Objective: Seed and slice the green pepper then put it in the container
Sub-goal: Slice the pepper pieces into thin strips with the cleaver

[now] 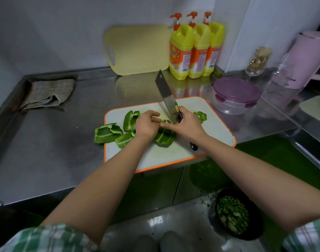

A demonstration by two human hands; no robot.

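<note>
Several cut green pepper pieces lie at the left edge of the white, orange-rimmed cutting board. Mid-board, my left hand seems to pinch one pepper chunk; my right hand grips the steel cleaver. The purple-lidded clear container stands beyond its right corner.

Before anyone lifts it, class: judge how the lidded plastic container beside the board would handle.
The container is probably light: its clear body looks empty. Its purple lid looks clipped, so it should stay on. On the shiny steel counter it may slide when pushed.
</note>
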